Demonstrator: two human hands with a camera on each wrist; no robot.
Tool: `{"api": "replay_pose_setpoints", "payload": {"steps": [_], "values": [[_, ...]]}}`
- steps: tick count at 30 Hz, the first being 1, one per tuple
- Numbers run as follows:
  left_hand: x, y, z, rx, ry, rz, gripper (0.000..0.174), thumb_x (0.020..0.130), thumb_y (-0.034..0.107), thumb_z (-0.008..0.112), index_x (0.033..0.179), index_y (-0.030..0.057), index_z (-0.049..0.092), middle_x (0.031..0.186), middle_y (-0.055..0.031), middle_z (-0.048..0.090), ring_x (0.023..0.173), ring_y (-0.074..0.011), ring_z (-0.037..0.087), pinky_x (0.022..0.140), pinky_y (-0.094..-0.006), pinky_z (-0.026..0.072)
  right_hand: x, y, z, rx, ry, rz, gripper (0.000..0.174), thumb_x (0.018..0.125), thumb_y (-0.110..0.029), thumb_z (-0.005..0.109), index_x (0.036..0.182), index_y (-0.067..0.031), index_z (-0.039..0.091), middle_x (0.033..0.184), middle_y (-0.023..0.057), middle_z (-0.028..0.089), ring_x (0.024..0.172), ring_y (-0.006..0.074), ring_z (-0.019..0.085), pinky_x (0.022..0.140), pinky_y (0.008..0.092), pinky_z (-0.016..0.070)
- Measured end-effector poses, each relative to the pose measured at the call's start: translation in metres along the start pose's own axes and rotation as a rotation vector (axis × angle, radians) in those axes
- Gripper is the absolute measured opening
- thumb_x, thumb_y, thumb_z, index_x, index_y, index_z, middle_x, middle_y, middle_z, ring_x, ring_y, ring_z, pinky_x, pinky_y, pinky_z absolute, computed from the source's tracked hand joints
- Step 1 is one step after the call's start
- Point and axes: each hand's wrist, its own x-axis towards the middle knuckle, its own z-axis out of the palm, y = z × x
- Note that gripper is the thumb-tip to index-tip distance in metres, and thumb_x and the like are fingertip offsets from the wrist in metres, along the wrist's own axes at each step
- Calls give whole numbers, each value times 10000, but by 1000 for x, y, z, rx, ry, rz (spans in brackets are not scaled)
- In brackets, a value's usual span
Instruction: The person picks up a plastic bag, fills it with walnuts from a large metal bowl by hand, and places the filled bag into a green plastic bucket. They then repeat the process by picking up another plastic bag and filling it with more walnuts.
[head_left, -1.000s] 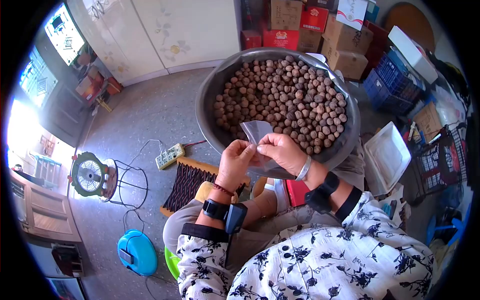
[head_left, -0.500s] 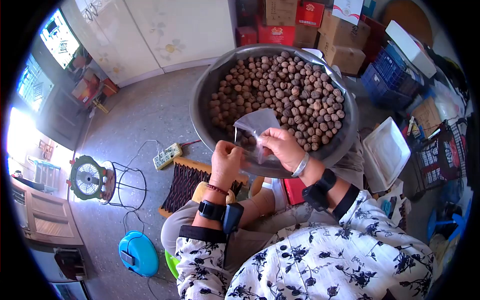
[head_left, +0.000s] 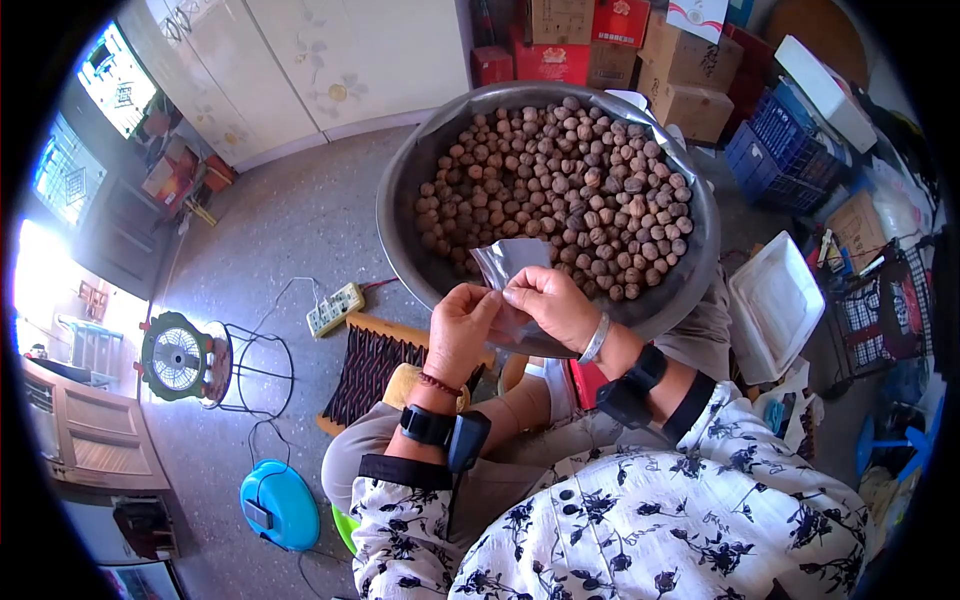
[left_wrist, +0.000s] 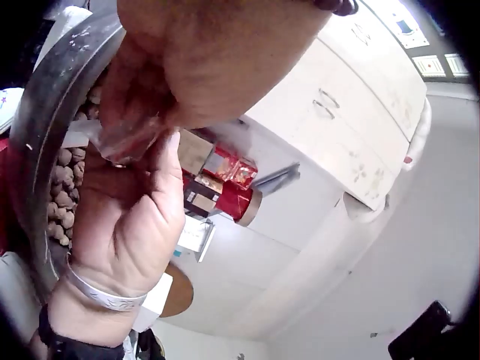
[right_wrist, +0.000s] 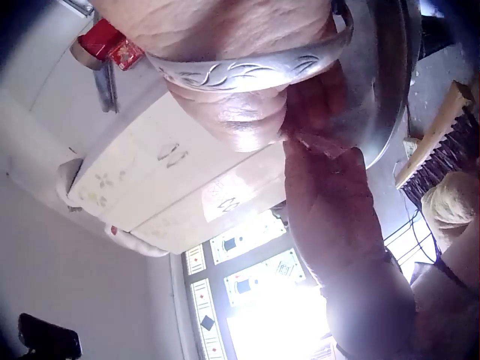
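A small clear plastic bag (head_left: 518, 257) stands over the near side of a large grey metal basin (head_left: 397, 205). Walnuts (head_left: 560, 180) in their shells fill much of that basin. My left hand (head_left: 462, 325) pinches the bag's near edge between thumb and fingers. Close beside it, the right hand (head_left: 556, 307) also pinches the bag, with the two thumbs almost meeting. In the left wrist view, a crumpled part of the plastic bag (left_wrist: 124, 142) shows between both hands; the fingertips are partly hidden there.
Left of my knees lies a wooden-framed rack with dark woven strands (head_left: 375, 375), near a power strip (head_left: 336, 310). A small fan (head_left: 178, 355) and a blue plastic stool (head_left: 280, 505) stand on the floor. At right are a white tray (head_left: 775, 305) and blue crates (head_left: 765, 165); cartons (head_left: 690, 105) stack behind.
Half a second ago my left hand was apart from the bag while the right held it up, spread open. Now the left hand is back at the bag, beside the right.
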Motion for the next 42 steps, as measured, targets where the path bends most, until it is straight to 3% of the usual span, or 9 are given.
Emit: {"api": "replay_pose_setpoints", "payload": {"steps": [10,17,26,28,30,32,36,40,42], "values": [[2,-14,-2,-97,-7,78,145,988,138,568,948,-2,564,825,-70,650,721,-141,657,672,-265,574,1,9,0,273,-17,42,190,970,-184,584,920,-6,627,784,1,631,699,64,572,643,237,487],[0,-3,1,-174,52,12,172,1004,173,541,964,6,548,829,-74,631,672,-164,645,641,-314,581,-5,7,-3,-4,90,-118,206,977,-209,587,914,-13,599,770,5,623,676,59,562,612,240,475],[7,-16,-1,353,182,200,113,894,85,639,850,0,579,695,-49,620,647,-139,620,606,-276,517,1,-1,0,-288,123,-285,195,947,-172,617,931,20,641,750,45,667,655,96,581,595,271,483],[10,-19,-13,518,397,206,112,833,75,658,812,-6,584,661,-54,607,633,-138,596,591,-286,491,3,-1,-10,-190,273,-118,186,936,-155,624,885,23,636,720,33,652,615,86,576,558,262,473],[23,-33,-37,394,420,136,96,823,62,649,858,2,583,676,-64,615,588,-160,571,574,-288,495,7,8,-19,49,298,-56,180,937,-162,617,838,-13,622,667,5,617,572,49,556,508,228,439],[9,0,-22,40,325,-29,135,854,41,608,974,3,559,711,-47,600,576,-137,546,569,-270,512,3,6,-19,17,260,-11,193,924,-173,631,849,5,634,673,39,638,572,77,572,521,253,456],[10,-4,-11,-214,179,-8,140,922,45,568,1051,5,534,765,-14,559,595,-99,527,559,-253,532,3,19,-9,-257,292,-172,213,878,-199,656,870,13,659,752,123,680,689,167,645,648,328,507],[4,0,-12,136,218,7,145,966,177,624,913,44,597,705,27,535,559,-61,494,474,-234,485,5,21,-14,-266,297,-102,199,867,-189,655,860,10,659,757,146,683,707,198,662,674,338,513],[11,-4,-24,473,319,216,117,956,156,630,916,52,595,704,23,552,551,-54,498,443,-228,468,9,25,-24,-360,303,-92,197,862,-179,651,838,17,654,756,176,683,709,222,674,675,341,514]]}}
